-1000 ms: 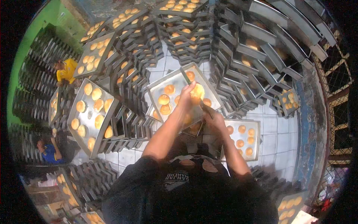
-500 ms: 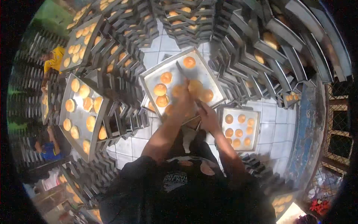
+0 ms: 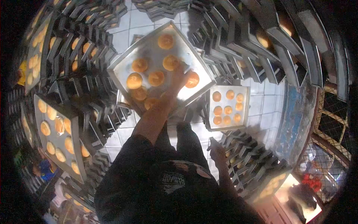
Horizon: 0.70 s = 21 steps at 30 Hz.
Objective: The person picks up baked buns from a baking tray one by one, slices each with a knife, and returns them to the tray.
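A square metal tray (image 3: pixel 125 61) of round golden buns lies in front of me on other trays. My left hand (image 3: pixel 178 76) reaches over it, fingers slightly apart and blurred, right at the edge of a bun (image 3: pixel 170 62). Another bun (image 3: pixel 192 79) lies just right of that hand. Several more buns, one of them a glossy bun (image 3: pixel 134 80), are spread over the tray's left half. Lower right, away from the tray, my right hand (image 3: pixel 219 155) is closed around a dark narrow tool (image 3: pixel 212 142) that points up; its kind is not clear.
A smaller-looking tray (image 3: pixel 244 108) of buns stands lower at the right. Tall stacks of trays (image 3: pixel 238 56) rise on both sides, and a tilted bun tray (image 3: pixel 76 138) tops the left one. White floor tiles (image 3: pixel 261 112) show between the stacks. Behind mesh at far right is something red (image 3: pixel 311 183).
My right hand has drawn back from the tray to the lower right with the dark tool. My left hand stays over the buns. The view has shifted, and several buns sit in different places.
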Each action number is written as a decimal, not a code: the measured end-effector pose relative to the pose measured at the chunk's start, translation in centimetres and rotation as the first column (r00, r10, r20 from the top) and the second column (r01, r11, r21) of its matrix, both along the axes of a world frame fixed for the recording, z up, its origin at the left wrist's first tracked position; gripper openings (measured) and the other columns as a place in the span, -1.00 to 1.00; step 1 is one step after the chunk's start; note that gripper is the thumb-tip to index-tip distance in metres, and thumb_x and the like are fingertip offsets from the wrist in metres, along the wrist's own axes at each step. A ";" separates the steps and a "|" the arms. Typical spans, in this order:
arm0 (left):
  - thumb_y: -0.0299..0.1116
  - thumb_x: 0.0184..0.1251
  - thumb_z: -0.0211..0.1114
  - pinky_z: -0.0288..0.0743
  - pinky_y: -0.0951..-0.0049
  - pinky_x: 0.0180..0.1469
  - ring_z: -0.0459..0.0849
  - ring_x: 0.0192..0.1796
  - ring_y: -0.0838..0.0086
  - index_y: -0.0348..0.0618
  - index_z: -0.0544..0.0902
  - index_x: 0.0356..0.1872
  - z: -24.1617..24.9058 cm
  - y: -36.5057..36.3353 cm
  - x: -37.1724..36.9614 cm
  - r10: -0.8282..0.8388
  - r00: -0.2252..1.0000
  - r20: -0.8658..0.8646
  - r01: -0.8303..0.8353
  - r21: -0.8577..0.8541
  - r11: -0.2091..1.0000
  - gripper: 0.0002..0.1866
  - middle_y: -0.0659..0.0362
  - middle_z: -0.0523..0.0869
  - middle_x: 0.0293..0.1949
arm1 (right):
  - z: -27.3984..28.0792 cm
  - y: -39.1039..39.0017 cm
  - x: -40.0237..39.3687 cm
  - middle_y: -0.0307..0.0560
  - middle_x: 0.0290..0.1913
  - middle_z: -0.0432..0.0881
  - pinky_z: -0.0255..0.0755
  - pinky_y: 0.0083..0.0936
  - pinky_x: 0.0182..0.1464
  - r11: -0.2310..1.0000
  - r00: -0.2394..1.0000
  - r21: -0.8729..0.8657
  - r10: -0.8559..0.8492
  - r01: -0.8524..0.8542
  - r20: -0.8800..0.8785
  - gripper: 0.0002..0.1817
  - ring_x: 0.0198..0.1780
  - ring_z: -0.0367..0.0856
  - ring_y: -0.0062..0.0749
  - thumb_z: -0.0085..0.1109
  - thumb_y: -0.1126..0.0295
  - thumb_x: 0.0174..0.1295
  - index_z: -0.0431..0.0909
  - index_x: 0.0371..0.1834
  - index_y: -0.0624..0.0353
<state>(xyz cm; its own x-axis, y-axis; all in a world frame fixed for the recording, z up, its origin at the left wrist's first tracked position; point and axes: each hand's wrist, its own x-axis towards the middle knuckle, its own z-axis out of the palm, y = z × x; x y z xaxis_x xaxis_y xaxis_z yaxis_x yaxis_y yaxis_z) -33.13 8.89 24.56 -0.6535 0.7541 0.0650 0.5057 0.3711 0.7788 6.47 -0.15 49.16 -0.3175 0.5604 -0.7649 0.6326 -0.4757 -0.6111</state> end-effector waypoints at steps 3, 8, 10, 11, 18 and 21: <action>0.09 0.21 0.42 0.41 0.05 0.31 0.56 0.23 -0.07 -0.28 0.59 0.18 5.5 0.5 3.6 -0.068 0.994 0.080 0.084 -0.211 0.974 -0.31 -0.23 0.56 0.23 | -0.3 -0.2 0.4 -0.36 -0.39 0.65 0.14 -0.77 -0.59 0.993 0.992 -0.067 -0.101 0.096 -0.077 -0.56 -0.59 0.28 -0.84 0.09 0.20 0.54 0.52 0.40 0.09; 0.16 0.02 0.52 0.48 0.03 0.25 0.58 0.19 -0.03 -0.08 0.64 0.10 6.3 -0.3 5.0 -0.191 0.980 0.051 0.196 -0.375 0.906 -0.31 -0.13 0.62 0.10 | -1.9 0.4 1.4 -0.33 -0.41 0.63 0.21 -0.73 -0.56 0.984 0.988 0.177 0.003 0.025 -0.156 -0.58 -0.59 0.32 -0.82 0.13 0.32 0.47 0.55 0.32 0.23; 0.19 0.07 0.51 0.54 0.00 0.17 0.60 0.18 0.05 -0.06 0.62 0.11 8.2 -1.5 6.5 -0.178 0.962 0.205 0.246 -0.383 0.890 -0.31 -0.09 0.62 0.05 | 0.1 1.2 -0.1 -0.33 -0.42 0.63 0.21 -0.72 -0.55 0.985 0.956 0.071 -0.133 0.156 -0.260 -0.70 -0.59 0.32 -0.81 0.10 0.32 0.49 0.61 0.15 0.23; 0.19 0.07 0.51 0.54 0.00 0.17 0.60 0.18 0.05 -0.06 0.62 0.11 10.7 -2.6 6.9 -0.181 0.967 0.182 0.238 -0.371 0.898 -0.31 -0.09 0.62 0.05 | 0.0 1.9 -0.6 -0.33 -0.42 0.63 0.21 -0.72 -0.55 0.984 0.951 0.086 -0.127 0.157 -0.283 -0.70 -0.59 0.32 -0.81 0.10 0.32 0.49 0.61 0.15 0.23; 0.10 0.56 0.11 0.64 0.22 0.04 0.71 -0.02 0.26 -0.08 0.55 0.22 19.8 -6.3 5.0 -0.251 0.294 0.922 -0.389 0.356 0.850 -0.50 0.11 0.70 -0.02 | 6.3 6.2 -7.3 -0.37 -0.46 0.57 0.19 -0.74 -0.57 0.985 0.867 0.172 0.110 -0.028 -0.486 -0.60 -0.62 0.29 -0.77 0.08 0.32 0.54 0.51 0.38 0.12; 0.26 0.53 0.02 0.69 0.27 -0.03 0.77 -0.14 0.25 -0.07 0.59 0.18 24.4 -6.1 2.8 -0.274 0.012 0.962 -0.708 0.201 0.677 -0.39 0.10 0.76 -0.11 | 10.9 6.5 -10.5 -0.33 -0.39 0.59 0.37 -0.63 -0.37 0.741 0.902 0.613 0.420 -0.276 -0.102 -0.58 -0.41 0.49 -0.67 0.08 0.40 0.50 0.50 0.40 0.12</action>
